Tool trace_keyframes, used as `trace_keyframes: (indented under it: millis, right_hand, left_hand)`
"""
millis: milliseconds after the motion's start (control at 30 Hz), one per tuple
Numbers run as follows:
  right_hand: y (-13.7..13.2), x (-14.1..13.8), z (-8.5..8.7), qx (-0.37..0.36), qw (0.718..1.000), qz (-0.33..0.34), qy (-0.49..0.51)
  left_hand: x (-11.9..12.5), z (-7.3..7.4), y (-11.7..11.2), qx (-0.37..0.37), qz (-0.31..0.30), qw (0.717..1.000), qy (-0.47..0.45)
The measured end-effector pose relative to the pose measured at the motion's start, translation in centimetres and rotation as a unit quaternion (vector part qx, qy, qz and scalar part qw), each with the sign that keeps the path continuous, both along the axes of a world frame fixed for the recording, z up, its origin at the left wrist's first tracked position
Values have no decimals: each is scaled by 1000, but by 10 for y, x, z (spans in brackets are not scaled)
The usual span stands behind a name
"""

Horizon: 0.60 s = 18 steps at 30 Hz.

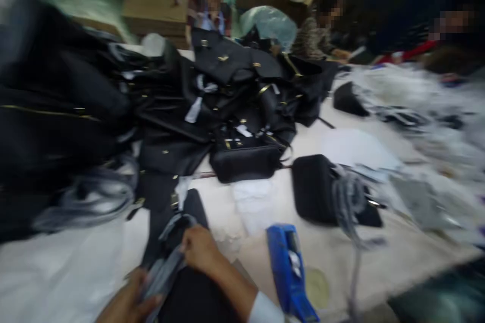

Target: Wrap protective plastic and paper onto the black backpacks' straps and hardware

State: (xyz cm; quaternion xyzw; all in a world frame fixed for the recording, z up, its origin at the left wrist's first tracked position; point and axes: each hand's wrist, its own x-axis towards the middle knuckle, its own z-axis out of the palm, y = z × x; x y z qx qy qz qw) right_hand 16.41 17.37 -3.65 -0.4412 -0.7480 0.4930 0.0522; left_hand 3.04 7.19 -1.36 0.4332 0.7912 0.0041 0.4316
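Observation:
At the bottom of the head view, my right hand (199,248) is closed in a pinch on a grey plastic wrapping (170,262) that lies over a black bag piece (189,287). My left hand (129,303) grips the lower end of the same grey wrapping, fingers curled round it. The picture is smeared by motion. A blue tape dispenser (290,272) lies on the table just right of my right forearm.
A big pile of black bags with gold fittings (227,96) fills the left and middle of the pale table (397,252). A black pouch (316,189) and white papers (356,149) lie to the right. Several people sit along the far side.

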Motion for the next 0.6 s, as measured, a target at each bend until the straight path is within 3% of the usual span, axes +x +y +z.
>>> trace_keyframes:
  millis: [67,133,367,600]
  right_hand:
    - [2,-11,-17,2,1000,22,9]
    - [2,-15,-28,4,999,42,13]
    - [7,-8,-36,1,995,96,-36]
    - [26,-22,-51,54,974,159,-153]
  left_hand:
    - [-20,18,-32,2,42,999,-18]
    - [-26,25,-46,13,72,997,-31]
    - [-22,20,-48,26,114,992,-52]
    - [-20,17,-43,9,105,994,-37]
